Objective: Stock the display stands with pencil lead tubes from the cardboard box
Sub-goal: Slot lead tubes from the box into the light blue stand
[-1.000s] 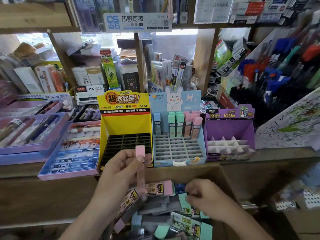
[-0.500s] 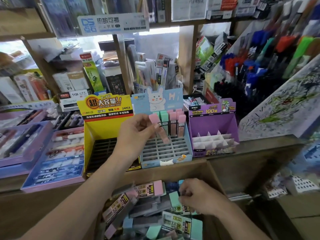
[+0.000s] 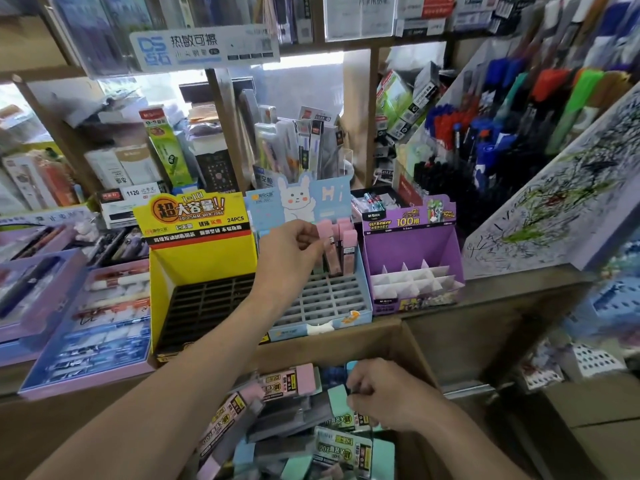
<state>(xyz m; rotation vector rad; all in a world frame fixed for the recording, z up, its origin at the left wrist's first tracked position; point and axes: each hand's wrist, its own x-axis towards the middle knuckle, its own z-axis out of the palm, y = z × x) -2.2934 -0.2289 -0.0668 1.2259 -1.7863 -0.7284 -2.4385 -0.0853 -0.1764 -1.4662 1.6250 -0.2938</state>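
My left hand (image 3: 294, 251), raised from the cardboard box (image 3: 412, 344), is pinching a pink tube (image 3: 326, 244) into the blue stand (image 3: 363, 289); my right hand (image 3: 384, 396) is gripping the next tube.

Your left arm is stretching forward and up across the middle of the view, bare forearm angled to the right, and your left hand (image 3: 294, 247) is pinching with thumb and fingertips (image 3: 317, 233) closed together. Your right arm is reaching in low from the lower right, and your right hand (image 3: 384, 396) is curling knuckles-up, fingers tucked downward.
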